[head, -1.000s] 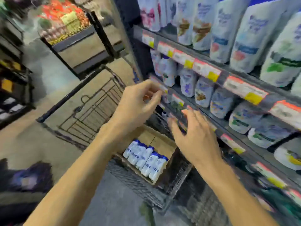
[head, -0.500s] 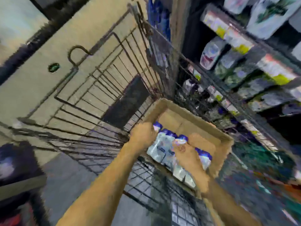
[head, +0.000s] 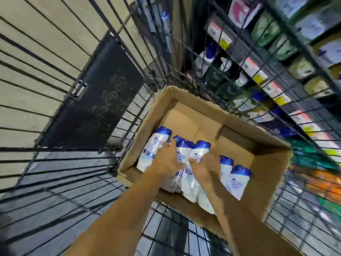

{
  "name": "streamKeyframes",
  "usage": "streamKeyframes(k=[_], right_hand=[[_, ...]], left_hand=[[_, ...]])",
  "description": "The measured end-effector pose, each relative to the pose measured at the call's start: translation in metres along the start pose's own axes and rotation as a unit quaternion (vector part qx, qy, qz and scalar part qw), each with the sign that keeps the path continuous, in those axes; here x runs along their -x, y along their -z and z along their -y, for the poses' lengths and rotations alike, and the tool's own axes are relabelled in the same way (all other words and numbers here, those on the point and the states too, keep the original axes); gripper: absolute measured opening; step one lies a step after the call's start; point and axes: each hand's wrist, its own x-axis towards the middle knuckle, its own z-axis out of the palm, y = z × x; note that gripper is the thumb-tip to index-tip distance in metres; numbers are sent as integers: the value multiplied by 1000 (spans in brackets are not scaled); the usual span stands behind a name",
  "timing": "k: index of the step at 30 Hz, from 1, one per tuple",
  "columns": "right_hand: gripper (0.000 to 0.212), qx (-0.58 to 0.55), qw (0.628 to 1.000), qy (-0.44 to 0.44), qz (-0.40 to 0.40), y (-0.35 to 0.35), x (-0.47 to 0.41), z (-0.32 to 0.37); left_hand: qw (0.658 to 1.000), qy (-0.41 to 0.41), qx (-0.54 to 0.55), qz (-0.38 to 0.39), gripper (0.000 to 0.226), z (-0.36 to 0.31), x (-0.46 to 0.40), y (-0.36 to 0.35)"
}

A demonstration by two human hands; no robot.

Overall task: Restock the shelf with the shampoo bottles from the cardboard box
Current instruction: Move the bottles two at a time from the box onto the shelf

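Observation:
An open cardboard box (head: 273, 163) sits inside a black wire cart. Several white shampoo bottles (head: 238, 180) with blue caps lie in a row along its near side; the far half of its floor is bare. Both my hands are down in the box on the middle bottles. My left hand (head: 167, 159) lies over a bottle next to the leftmost one, fingers curled round it. My right hand (head: 204, 167) grips the neighbouring bottle (head: 200, 150), whose blue cap points away from me. The shelf (head: 262, 78) with price tags runs along the right, behind the cart's wire side.
The wire cart (head: 55, 100) walls rise around the box on all sides, with a black plate (head: 92, 100) on the left wall. Shelf rows at the right hold white, green and blue packs (head: 265, 28). Beige floor shows beyond the cart at the left.
My hands came down from the shelf edge into the box and closed on the middle bottles. The view swung down and closer over the cart.

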Motion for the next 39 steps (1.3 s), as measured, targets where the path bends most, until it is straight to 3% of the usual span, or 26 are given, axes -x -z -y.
streamKeyframes(k=[4, 7, 10, 13, 18, 24, 31, 39], right_hand=[[64, -88, 996, 5, 19, -2, -3, 0], [70, -176, 983, 25, 54, 6, 7, -10], [49, -262, 962, 51, 59, 24, 27, -24], [43, -298, 950, 92, 20, 61, 59, -28], [45, -352, 915, 178, -84, 161, 116, -42], [53, -417, 851, 248, -199, 314, 208, -106], [50, -434, 770, 344, -316, 469, 329, -240], [52, -445, 693, 374, -426, 567, 433, -388]], left_hand=[[997, 14, 78, -5, 120, 17, -3, 6], [996, 22, 81, 6, 105, 19, 2, 8], [997, -29, 66, 12, 93, 4, 18, 17], [993, -95, 63, -4, 75, -26, 40, 32], [972, -220, 74, -31, 57, -133, 103, 72], [921, -377, 37, -97, 54, -300, 226, 86], [842, -523, 35, -129, 55, -473, 393, 28], [788, -608, 26, -96, 61, -607, 526, -59]])
